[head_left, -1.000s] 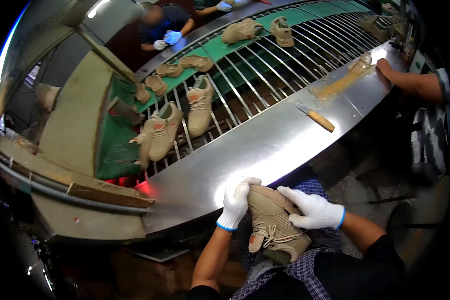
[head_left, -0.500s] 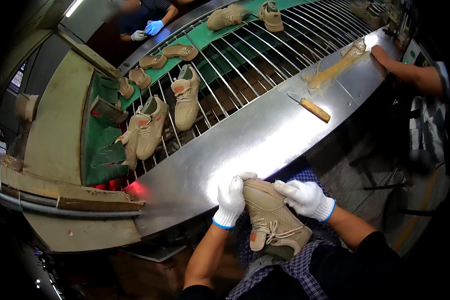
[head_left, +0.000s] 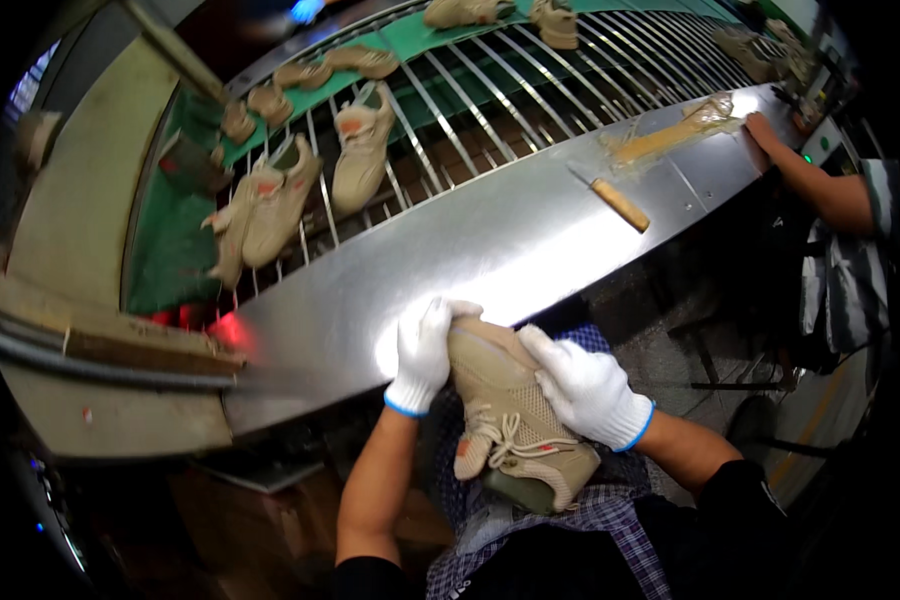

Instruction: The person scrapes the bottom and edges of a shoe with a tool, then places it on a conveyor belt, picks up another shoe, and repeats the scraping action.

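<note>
A beige mesh lace-up shoe [head_left: 520, 405] is held over my lap, toe away from me and heel toward my body. Dark green material, like a shoe last, shows in its opening. My left hand [head_left: 425, 345], in a white knit glove with a blue cuff, is closed around the left side of the toe. My right hand [head_left: 590, 395], gloved the same way, grips the right side of the forefoot, its thumb and fingers pressed along the edge. The shoe's underside is hidden from view.
Beyond my hands runs a shiny metal ledge [head_left: 490, 230], bearing a wooden-handled knife [head_left: 620, 205] and a yellowish smeared strip [head_left: 660, 140]. Behind it, a metal-rod rack [head_left: 490, 110] carries beige shoes [head_left: 363, 150]. Loose soles [head_left: 362, 61] lie on green sheeting. Another person's arm [head_left: 820, 185] reaches in at right.
The whole view has shifted, so the ledge and rack sit higher in it. The shoe stays in both hands, a little farther left in the picture. The co-worker at the top is mostly out of view.
</note>
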A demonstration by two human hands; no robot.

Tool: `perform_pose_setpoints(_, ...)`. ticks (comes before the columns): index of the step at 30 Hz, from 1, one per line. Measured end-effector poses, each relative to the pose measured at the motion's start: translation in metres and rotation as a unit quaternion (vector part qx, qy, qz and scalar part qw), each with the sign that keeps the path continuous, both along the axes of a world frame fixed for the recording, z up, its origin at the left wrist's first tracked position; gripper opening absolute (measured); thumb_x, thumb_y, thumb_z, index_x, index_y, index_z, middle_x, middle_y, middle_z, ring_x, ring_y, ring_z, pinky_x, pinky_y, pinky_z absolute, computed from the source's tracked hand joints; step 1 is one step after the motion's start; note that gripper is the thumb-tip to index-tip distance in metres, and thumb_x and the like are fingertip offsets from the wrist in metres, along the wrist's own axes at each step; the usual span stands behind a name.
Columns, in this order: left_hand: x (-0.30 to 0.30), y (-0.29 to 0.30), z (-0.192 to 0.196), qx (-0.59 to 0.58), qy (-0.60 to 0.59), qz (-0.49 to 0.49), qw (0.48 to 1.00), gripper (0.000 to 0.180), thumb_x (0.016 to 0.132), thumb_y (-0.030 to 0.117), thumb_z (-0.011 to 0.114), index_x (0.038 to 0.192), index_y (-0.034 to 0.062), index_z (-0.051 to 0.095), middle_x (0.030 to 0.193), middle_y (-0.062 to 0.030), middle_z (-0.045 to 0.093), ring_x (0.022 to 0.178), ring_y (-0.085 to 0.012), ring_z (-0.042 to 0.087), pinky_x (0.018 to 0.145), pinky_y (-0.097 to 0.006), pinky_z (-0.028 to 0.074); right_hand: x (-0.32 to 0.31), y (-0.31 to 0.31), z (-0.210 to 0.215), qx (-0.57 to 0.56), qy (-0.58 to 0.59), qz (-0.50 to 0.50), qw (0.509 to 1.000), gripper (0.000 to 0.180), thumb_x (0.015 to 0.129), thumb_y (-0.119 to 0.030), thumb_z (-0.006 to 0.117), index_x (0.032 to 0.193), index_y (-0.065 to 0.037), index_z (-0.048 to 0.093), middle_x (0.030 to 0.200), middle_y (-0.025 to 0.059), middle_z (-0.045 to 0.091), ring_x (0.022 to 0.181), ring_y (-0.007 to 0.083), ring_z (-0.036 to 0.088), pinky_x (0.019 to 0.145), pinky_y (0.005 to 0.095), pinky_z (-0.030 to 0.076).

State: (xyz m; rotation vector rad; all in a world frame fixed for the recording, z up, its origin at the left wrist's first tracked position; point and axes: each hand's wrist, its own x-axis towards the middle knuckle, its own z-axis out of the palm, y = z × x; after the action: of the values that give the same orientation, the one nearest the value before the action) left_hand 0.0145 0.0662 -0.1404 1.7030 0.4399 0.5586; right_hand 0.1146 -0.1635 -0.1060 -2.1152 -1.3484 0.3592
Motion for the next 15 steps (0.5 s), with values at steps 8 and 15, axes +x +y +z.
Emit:
perform_pose_setpoints(8,-0.023,-0.01,-0.02,-0.097,0.003,0.043,0.994,0.046,0.113,0.025,0.045,0.098,-0.0052,0.075,0.091,-0.0133,0.077,0.084,-0.0196,0.072,0.084,-0.034,0.057,-0.016,-0.002,-0.002,0.034,0.008,0.035,0.999,0.058,0.095,-0.012,0.071,0.151,-0.003,0.055,0.105,0.0171,0.074,0.075,0.032,0.074,0.066,0.038,0.063)
perform_pose_setpoints(15,-0.02,0.0,0.0,-0.02,0.021,0.026,0.999,0.047,0.112,0.023,0.042,0.1,-0.0073,0.076,0.092,-0.0182,0.078,0.087,-0.0244,0.075,0.087,-0.036,0.059,0.011,0.005,-0.038,0.135,0.186,0.032,0.973,0.046,0.098,-0.009,0.07,0.142,0.0,0.064,0.113,0.0221,0.076,0.095,0.0313,0.078,0.081,0.0355,0.064)
